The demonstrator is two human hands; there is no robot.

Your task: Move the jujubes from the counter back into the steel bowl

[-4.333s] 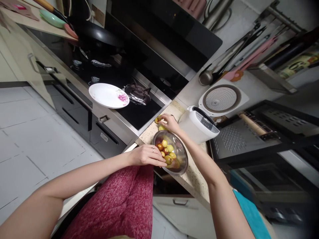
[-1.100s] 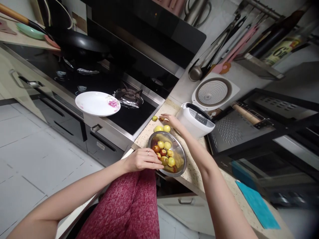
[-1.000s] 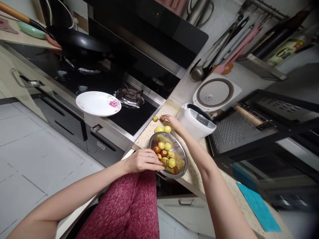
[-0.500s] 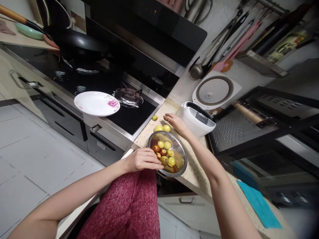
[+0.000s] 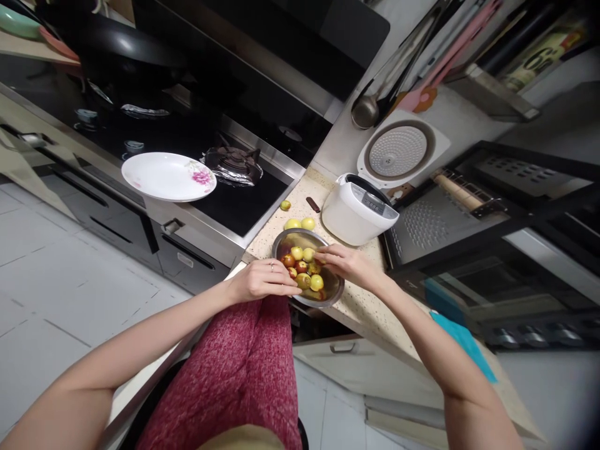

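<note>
A steel bowl [image 5: 334,291] of yellow-green and reddish-brown jujubes [image 5: 302,267] sits at the counter's front edge. My left hand [image 5: 265,279], with a ring on one finger, is closed over the bowl's near left rim, fingertips inside by the fruit; its thumb is hidden. From the right, my right hand [image 5: 349,265] reaches over the bowl with fingers stretched out, fingertips at the upper fruits. Nothing shows in its grasp. Just behind the bowl lie two yellow-green fruits [image 5: 300,224], with a smaller jujube [image 5: 285,205] farther back. A small dark brown elongated object [image 5: 312,204] lies beside the rice cooker.
The white rice cooker [image 5: 359,212] stands lid-up behind my right hand. At left, a flowered white plate [image 5: 164,178] rests across the stove's front edge near a burner [image 5: 233,164], with a black wok [image 5: 126,56] beyond. An oven [image 5: 469,244] and a blue cloth [image 5: 464,344] are at right.
My right hand has moved back from beside the small dark object to the bowl, leaving that object on the counter. My left hand stays at the bowl's rim. The view has shifted slightly.
</note>
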